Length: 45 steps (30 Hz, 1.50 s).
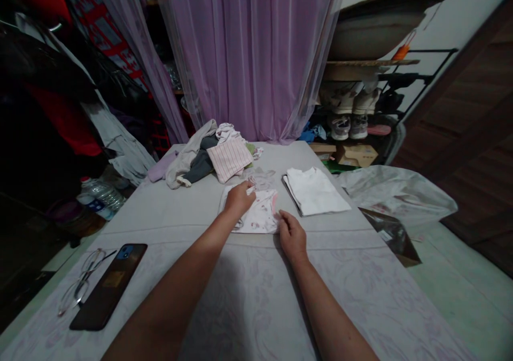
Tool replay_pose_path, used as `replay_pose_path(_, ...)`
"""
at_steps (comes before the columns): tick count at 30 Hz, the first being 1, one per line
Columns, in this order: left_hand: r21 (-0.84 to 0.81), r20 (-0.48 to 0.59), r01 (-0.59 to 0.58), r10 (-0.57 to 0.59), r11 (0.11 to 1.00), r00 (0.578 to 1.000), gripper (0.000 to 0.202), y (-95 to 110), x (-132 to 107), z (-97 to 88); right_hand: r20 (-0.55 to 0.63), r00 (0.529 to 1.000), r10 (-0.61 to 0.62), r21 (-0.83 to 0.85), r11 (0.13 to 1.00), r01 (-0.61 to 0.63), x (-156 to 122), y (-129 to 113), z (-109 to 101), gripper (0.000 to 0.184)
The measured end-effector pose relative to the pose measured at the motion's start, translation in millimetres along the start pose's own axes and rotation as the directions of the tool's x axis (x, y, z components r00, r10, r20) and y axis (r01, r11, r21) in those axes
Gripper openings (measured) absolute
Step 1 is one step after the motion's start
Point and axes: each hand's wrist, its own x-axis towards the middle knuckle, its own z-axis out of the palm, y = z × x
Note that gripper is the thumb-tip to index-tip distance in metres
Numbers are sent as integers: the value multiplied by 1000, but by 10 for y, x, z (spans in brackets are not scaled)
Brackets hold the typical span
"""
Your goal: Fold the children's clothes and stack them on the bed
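Note:
A small white garment [260, 214] with a sparse print and a pink edge lies folded on the covered table, between my two hands. My left hand [239, 199] is over its upper left part, fingers closed in a pinch on the cloth. At its right edge is my right hand [292, 235], with fingers curled together against the border; the fingertips are partly hidden. To the right, a stack of folded white clothing [316, 190] lies flat. Beyond my left hand sits a loose heap of clothes, with a pink striped cloth [230, 159] on top and a dark grey garment [200, 164] below.
A phone [110, 286] and eyeglasses [82, 281] lie at the front left. Purple curtains [256, 56] hang behind the far edge. Plastic bottles [100, 195] stand left of the table. On the right are a shoe rack [372, 77] and a plastic bag [401, 193].

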Motion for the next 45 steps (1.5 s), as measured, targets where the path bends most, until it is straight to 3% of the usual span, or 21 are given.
replay_pose_path(7, -35, 129, -10, 14, 999, 992, 30, 314, 3, 404, -71, 968, 240, 314, 927, -207, 35, 97, 45, 48)
replay_pose_path(11, -55, 168, -5, 14, 998, 986, 30, 375, -1, 588, -85, 959, 270, 381, 898, -219, 49, 125, 58, 50)
replay_pose_path(15, -255, 132, 42, -9, 966, 991, 31, 308, 2, 664, -58, 961, 269, 391, 892, -226, 46, 111, 48, 50)
replay_pose_path(19, -376, 34, 45, -35, 925, 999, 29, -10, -48, 470, -48, 961, 273, 363, 901, -238, 42, 78, 41, 48)
replay_pose_path(23, -266, -152, 129, -174, 955, 973, 27, -497, -140, 144, -83, 962, 259, 345, 913, -216, 42, 13, 39, 45)
replay_pose_path(26, -356, 28, 331, -345, 874, 938, 32, -758, -190, 2, -100, 968, 229, 296, 936, -191, 37, -37, 28, 43)
replay_pose_path(29, -478, 274, 455, -364, 751, 890, 36, -836, -209, -36, -95, 974, 206, 245, 953, -178, 29, -65, 11, 41)
replay_pose_path(33, -540, 416, 481, -277, 691, 866, 33, -730, -199, -25, -99, 970, 222, 247, 950, -192, 33, -69, -10, 41)
replay_pose_path(36, -585, 424, 459, -231, 669, 876, 29, -569, -164, -4, -103, 948, 301, 344, 905, -250, 49, -56, -27, 47)
replay_pose_path(40, -519, 253, 311, -205, 796, 946, 30, -312, 16, -146, -104, 922, 374, 440, 848, -295, 68, -37, -55, 52)
replay_pose_path(44, -407, 101, 191, -164, 893, 981, 33, 21, 306, -646, -85, 924, 372, 446, 844, -299, 68, -43, -68, 53)
replay_pose_path(45, -228, 28, 106, -102, 968, 994, 31, 122, 347, -777, -82, 925, 370, 445, 845, -298, 67, -47, -67, 53)
